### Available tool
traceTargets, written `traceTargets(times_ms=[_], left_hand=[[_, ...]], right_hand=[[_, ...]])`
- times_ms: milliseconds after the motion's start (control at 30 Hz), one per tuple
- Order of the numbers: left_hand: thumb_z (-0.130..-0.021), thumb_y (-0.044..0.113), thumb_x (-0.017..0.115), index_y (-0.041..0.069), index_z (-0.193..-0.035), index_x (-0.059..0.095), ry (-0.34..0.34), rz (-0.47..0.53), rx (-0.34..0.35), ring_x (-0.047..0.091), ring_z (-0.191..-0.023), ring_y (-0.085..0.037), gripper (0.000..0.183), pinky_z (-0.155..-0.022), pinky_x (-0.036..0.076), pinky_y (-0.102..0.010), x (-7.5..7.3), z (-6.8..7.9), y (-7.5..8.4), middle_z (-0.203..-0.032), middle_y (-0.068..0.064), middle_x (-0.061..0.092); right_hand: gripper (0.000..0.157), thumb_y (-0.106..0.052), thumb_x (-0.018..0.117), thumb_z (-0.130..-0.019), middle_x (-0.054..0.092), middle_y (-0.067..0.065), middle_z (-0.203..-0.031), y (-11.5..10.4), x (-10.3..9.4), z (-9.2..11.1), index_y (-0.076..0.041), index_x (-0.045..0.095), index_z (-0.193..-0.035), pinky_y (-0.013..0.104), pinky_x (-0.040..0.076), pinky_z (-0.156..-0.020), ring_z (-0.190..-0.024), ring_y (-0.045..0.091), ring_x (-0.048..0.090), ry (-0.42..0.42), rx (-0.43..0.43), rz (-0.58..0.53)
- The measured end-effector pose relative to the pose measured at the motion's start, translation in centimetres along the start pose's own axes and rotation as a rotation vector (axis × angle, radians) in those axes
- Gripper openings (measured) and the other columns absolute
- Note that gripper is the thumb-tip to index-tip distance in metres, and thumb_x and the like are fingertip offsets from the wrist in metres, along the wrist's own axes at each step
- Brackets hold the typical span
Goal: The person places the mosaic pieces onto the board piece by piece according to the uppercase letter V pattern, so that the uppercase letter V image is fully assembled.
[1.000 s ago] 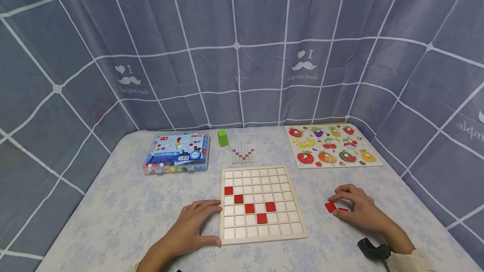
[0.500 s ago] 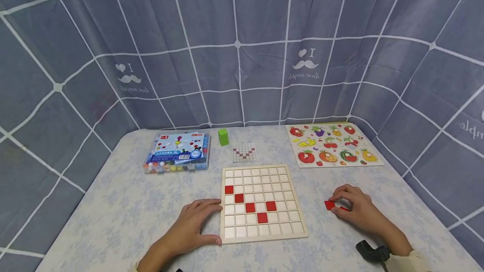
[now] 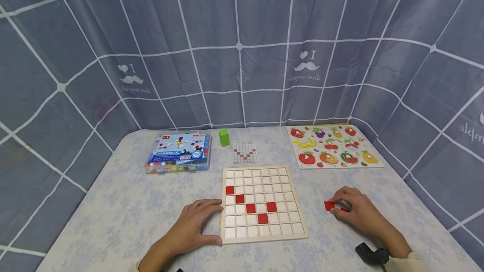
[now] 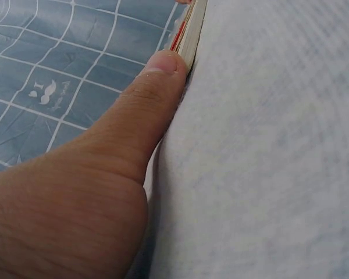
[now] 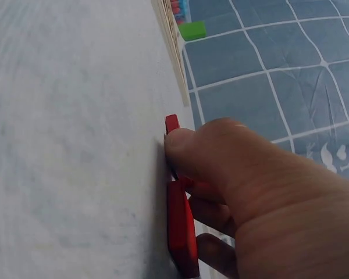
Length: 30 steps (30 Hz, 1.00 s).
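Note:
A wooden grid board [image 3: 265,239] lies on the table, with several red tiles [image 3: 251,208] among its pale squares. Along its left edge rests my left hand [image 3: 194,226], thumb and fingers spread and touching the frame; the left wrist view shows the thumb [image 4: 154,87] against the board's side. To the right of the board, my right hand [image 3: 359,212] pinches a loose red tile [image 3: 328,206] between thumb and forefinger, at the tabletop. A second loose red tile [image 5: 181,229] is under that hand, close to the fingers and partly hidden in the head view.
Behind the board lies a small pattern card [image 3: 245,153] with a V of coloured squares. A green block [image 3: 224,137] and a clear box of coloured parts [image 3: 177,152] stand at back left. The fruit puzzle board [image 3: 334,147] is at back right, before the curtain [image 3: 264,70].
My right thumb has come up to the nearer loose tile and now pinches it with the forefinger. The tile has turned slightly. My left hand stays at the board's edge.

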<state>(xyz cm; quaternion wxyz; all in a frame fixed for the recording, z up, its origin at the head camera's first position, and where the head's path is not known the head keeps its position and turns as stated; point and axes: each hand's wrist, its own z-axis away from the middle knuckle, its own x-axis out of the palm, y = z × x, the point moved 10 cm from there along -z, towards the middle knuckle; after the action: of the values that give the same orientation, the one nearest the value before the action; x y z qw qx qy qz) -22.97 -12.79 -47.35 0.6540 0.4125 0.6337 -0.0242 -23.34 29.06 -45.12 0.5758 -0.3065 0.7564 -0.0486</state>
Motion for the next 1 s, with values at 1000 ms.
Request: traceTargets(times_ms=[1000], left_hand=[[-0.077,0.077,0.066,0.027,-0.139,0.058,-0.030,-0.017,-0.027,0.040,-0.136,-0.022,0.080,-0.101,0.031,-0.060,0.3,-0.1,-0.2,-0.150,0.009,0.047]], right_hand=[[0.018,-0.013,0.086,-0.081,0.054,-0.013,-0.087,-5.7,3.8,-5.9,-0.012,0.079,-0.097,0.028,0.042,-0.067,-0.080,0.008,0.049,-0.055,-0.029,-0.180]])
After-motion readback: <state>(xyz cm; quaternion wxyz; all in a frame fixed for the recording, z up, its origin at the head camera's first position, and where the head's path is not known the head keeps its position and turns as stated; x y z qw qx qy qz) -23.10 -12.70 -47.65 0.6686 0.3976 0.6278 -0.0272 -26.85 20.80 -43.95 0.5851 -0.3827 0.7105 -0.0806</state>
